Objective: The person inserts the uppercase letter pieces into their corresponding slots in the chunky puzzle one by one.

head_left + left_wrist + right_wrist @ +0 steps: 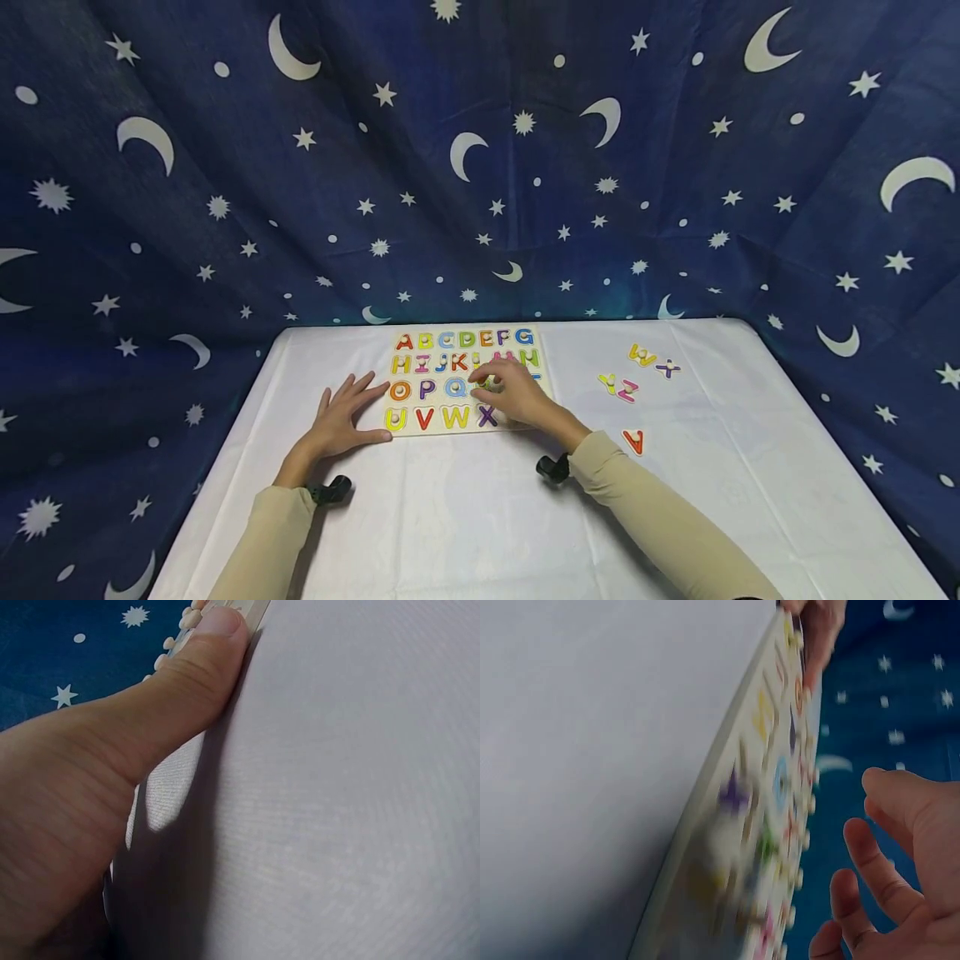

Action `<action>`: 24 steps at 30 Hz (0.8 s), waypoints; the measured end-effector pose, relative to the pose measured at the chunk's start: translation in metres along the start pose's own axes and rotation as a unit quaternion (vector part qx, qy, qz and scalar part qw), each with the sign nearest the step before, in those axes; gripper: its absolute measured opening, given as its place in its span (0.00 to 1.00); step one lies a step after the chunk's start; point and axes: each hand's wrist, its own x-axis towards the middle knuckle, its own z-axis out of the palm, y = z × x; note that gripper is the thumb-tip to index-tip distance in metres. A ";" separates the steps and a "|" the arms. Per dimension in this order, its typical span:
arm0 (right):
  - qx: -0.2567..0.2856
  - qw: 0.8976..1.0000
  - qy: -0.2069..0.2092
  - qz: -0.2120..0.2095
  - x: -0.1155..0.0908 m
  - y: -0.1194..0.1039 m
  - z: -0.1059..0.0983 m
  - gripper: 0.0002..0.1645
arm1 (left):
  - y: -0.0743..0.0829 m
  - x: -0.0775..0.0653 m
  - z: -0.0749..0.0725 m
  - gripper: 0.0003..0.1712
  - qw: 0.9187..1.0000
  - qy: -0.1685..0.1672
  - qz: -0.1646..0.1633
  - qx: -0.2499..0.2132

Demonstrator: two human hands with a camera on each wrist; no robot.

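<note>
A wooden alphabet puzzle board [442,432] with coloured letters and small knobs lies on the table. My left hand [337,423] is at its left side, fingers spread, the thumb [199,660] resting on the near corner and a fingertip at the left edge. Over the right half of the board hovers my right hand [512,392], its fingers loosely bent. Nothing shows between those fingers [870,855] in the right wrist view. The hand hides several letters in the third row and the end of the bottom row. The letter U [396,418] has a knob; V, W and X beside it show none.
Loose letter pieces lie right of the board: a yellow W [642,355], a purple X [668,368], a yellow Y [608,383], a pink Z [627,391] and a red V [633,442]. A white cloth [480,517] covers the table. Behind hangs a blue star-and-moon curtain [420,225].
</note>
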 end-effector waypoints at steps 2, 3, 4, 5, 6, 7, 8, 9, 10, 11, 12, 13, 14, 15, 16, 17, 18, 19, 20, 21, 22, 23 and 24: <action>-0.002 1.000 0.010 0.017 -0.009 0.010 -0.014 0.11 | 0.000 0.000 0.000 0.57 1.000 0.002 -0.001 -0.001; -0.004 1.000 0.014 0.025 -0.014 0.014 -0.020 0.12 | 0.000 0.000 0.000 0.57 1.000 0.003 -0.001 -0.001; -0.006 0.999 0.016 0.034 -0.019 0.018 -0.027 0.13 | 0.000 0.000 0.000 0.57 1.000 0.002 -0.002 -0.001; -0.007 0.999 0.016 0.041 -0.023 0.022 -0.034 0.14 | -0.001 0.000 0.000 0.57 1.000 0.001 -0.004 0.000; -0.008 0.999 0.015 0.048 -0.029 0.026 -0.041 0.15 | -0.001 0.000 0.000 0.57 1.000 0.000 -0.004 0.001; -0.011 0.998 0.014 0.054 -0.035 0.030 -0.049 0.15 | -0.001 0.000 0.000 0.57 1.000 -0.001 -0.004 0.002; -0.013 0.998 0.012 0.057 -0.041 0.034 -0.056 0.16 | -0.001 0.001 0.000 0.57 1.000 -0.001 -0.002 0.002; -0.015 0.998 0.010 0.060 -0.047 0.038 -0.063 0.17 | -0.001 0.001 0.000 0.57 1.000 -0.002 -0.001 0.002; -0.018 0.998 0.007 0.062 -0.054 0.042 -0.069 0.17 | -0.001 0.001 0.000 0.57 1.000 -0.001 0.001 0.001; -0.018 0.998 0.004 0.064 -0.061 0.046 -0.075 0.17 | -0.001 0.001 0.000 0.57 1.000 -0.001 0.001 0.002; -0.021 0.998 0.002 0.063 -0.069 0.050 -0.081 0.17 | -0.001 0.001 0.001 0.57 1.000 -0.001 0.002 0.001; -0.023 0.998 0.001 0.063 -0.077 0.055 -0.086 0.17 | -0.001 0.001 0.000 0.57 1.000 -0.001 0.002 0.001; -0.026 0.998 0.000 0.060 -0.085 0.060 -0.091 0.17 | -0.001 0.001 0.000 0.57 1.000 -0.001 0.001 0.001; -0.027 0.998 0.001 0.062 -0.092 0.064 -0.094 0.17 | -0.001 0.001 0.000 0.57 1.000 -0.001 0.001 0.001; -0.028 0.998 0.002 0.064 -0.100 0.069 -0.098 0.17 | -0.001 0.001 0.000 0.57 1.000 -0.001 0.001 0.001; -0.028 0.997 0.005 0.067 -0.107 0.073 -0.101 0.16 | -0.001 0.000 0.000 0.57 1.000 -0.002 0.001 0.002; -0.030 0.997 0.007 0.071 -0.114 0.078 -0.103 0.16 | -0.001 0.000 0.000 0.57 1.000 -0.001 0.002 0.002; -0.031 0.997 0.010 0.077 -0.121 0.082 -0.105 0.15 | -0.001 0.000 0.000 0.57 1.000 -0.001 0.002 0.002; -0.032 0.996 0.013 0.081 -0.127 0.086 -0.107 0.15 | -0.001 0.000 0.000 0.57 1.000 -0.001 0.001 0.003; -0.035 0.995 0.016 0.087 -0.132 0.090 -0.108 0.14 | -0.001 0.000 0.001 0.57 1.000 0.000 0.001 0.002; -0.036 0.995 0.020 0.093 -0.138 0.094 -0.110 0.14 | -0.001 0.000 0.001 0.57 1.000 0.000 0.001 0.002; -0.038 0.994 0.025 0.096 -0.143 0.098 -0.111 0.14 | -0.001 0.001 0.002 0.57 1.000 0.000 0.002 0.003; -0.039 0.994 0.030 0.098 -0.148 0.101 -0.113 0.13 | -0.001 0.001 0.002 0.57 1.000 0.000 0.003 0.003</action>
